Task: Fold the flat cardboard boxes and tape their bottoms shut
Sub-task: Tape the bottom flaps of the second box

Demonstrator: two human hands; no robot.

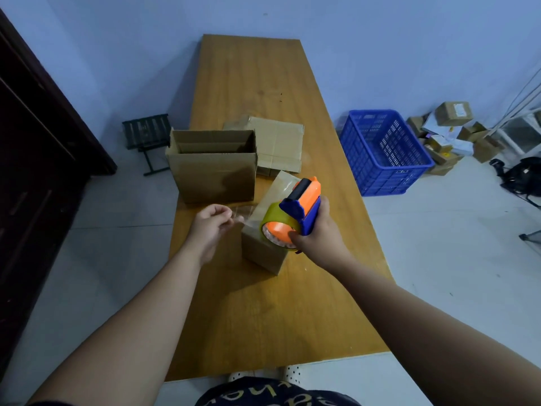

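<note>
Fingers (227,214) of left hand (208,227) pinch tape (245,210) from dispenser (304,204).

Arms outstretched: left hand (209,227) pinched, right hand (317,235) in a tight curl.

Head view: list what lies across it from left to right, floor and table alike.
Dark door → black stand → open box → tape dispenser → blue crate → pile of parcels → black bag.
</note>
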